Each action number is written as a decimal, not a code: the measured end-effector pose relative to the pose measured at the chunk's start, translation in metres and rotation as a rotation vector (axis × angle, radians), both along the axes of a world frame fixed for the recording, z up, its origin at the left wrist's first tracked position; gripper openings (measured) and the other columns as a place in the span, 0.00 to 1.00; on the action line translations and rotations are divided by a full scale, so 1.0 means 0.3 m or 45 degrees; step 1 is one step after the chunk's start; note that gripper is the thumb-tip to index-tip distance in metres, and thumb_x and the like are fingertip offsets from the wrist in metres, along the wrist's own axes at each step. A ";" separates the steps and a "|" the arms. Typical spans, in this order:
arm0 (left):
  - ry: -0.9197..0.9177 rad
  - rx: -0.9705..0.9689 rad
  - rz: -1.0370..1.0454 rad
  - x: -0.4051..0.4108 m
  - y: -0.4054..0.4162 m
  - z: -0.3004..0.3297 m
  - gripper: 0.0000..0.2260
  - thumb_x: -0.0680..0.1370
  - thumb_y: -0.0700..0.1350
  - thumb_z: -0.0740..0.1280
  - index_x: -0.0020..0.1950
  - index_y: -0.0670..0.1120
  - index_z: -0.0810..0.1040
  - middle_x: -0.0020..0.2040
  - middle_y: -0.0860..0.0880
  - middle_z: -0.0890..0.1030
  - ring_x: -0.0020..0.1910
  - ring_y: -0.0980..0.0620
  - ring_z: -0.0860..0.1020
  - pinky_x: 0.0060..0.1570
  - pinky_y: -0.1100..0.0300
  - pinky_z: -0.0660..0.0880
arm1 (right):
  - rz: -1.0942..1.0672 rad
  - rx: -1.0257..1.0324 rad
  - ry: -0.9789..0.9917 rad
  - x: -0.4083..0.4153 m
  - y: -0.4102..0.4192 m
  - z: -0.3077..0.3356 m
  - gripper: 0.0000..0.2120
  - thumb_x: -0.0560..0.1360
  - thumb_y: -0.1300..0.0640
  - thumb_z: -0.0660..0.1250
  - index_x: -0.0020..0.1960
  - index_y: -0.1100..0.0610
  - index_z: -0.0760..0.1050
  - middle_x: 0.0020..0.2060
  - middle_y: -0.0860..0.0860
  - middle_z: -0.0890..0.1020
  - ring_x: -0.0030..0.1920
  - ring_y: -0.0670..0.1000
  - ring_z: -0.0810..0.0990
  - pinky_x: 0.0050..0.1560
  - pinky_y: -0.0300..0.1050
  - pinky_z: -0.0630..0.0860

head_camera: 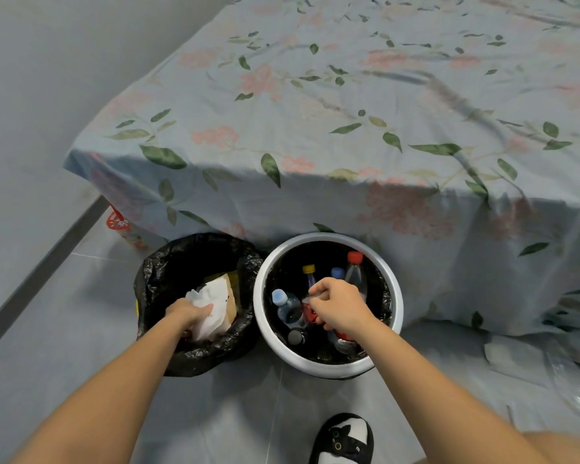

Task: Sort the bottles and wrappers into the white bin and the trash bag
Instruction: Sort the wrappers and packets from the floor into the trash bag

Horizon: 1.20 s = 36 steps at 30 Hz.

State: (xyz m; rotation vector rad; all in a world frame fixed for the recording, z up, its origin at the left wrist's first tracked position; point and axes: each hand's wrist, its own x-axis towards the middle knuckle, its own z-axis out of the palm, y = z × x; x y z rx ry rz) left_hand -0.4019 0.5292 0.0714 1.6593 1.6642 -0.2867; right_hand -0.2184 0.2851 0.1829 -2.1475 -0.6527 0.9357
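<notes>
The black trash bag (248, 272) stands open on the floor at left, and the white bin (395, 296) with a dark liner stands beside it on the right. My left hand (186, 313) is inside the bag, fingers closed on a crumpled white wrapper (215, 303) lying over a brown piece. My right hand (340, 306) is over the bin, gripping a bottle with a red label (310, 314). Several other bottles stand in the bin, among them a light-blue-capped bottle (287, 308), a yellow-capped bottle (309, 274) and a red-capped bottle (355, 267).
A bed with a flowered blue sheet (349, 128) rises right behind both containers. A grey wall (31, 112) runs along the left. A red packet (118, 221) pokes out under the bed corner. Clear plastic (549, 370) lies on the floor at right, a slipper (345, 440) at the bottom.
</notes>
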 end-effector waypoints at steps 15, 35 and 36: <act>-0.238 0.823 -0.520 0.221 -0.117 0.429 0.15 0.73 0.41 0.62 0.58 0.47 0.79 0.59 0.45 0.78 0.57 0.44 0.77 0.51 0.53 0.73 | 0.122 -0.094 -0.060 0.016 -0.008 0.052 0.06 0.74 0.62 0.62 0.48 0.55 0.76 0.44 0.54 0.81 0.37 0.51 0.80 0.39 0.45 0.81; -0.455 0.330 -1.732 0.924 -1.250 0.235 0.12 0.74 0.52 0.64 0.49 0.49 0.85 0.50 0.46 0.83 0.52 0.45 0.80 0.51 0.54 0.77 | -0.023 -1.001 -0.309 0.562 -1.251 -0.209 0.15 0.75 0.48 0.61 0.51 0.54 0.82 0.52 0.55 0.84 0.54 0.58 0.79 0.47 0.41 0.73; -0.416 0.277 -1.754 0.935 -1.299 0.196 0.12 0.74 0.51 0.64 0.49 0.49 0.85 0.51 0.47 0.83 0.52 0.45 0.79 0.52 0.54 0.77 | -0.074 -1.008 -0.270 0.552 -1.319 -0.262 0.14 0.76 0.49 0.61 0.50 0.54 0.82 0.52 0.55 0.84 0.54 0.58 0.80 0.45 0.40 0.71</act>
